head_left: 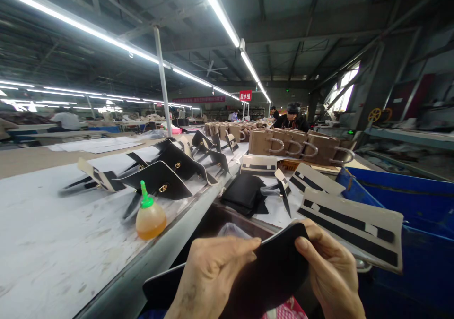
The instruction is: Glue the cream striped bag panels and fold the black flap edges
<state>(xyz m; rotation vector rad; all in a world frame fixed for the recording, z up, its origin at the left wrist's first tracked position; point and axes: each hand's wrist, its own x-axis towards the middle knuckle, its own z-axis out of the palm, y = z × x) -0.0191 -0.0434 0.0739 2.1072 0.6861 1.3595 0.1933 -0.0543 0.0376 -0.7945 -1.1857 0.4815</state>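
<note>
Both hands hold a black leather panel [271, 274] with rounded corners, low in front of me. My left hand [216, 267] pinches its upper edge between thumb and fingers. At the panel's right corner, my right hand [328, 262] presses its thumb on the near face with the fingers behind. A pale line runs along the panel's top edge. To the left, a squeeze bottle [151, 220] of amber liquid with a green nozzle stands on the white-covered table [53, 234]. Beyond it are several black panels [159, 182] with gold clasps, bent and propped up.
On the right lie beige panels [351, 219] with black strips, beside a blue bin [411, 196]. A stack of black pieces [243, 191] sits ahead. Brown bags [260, 142] with clear wrapped handles line the table farther back. Several people are in the distance.
</note>
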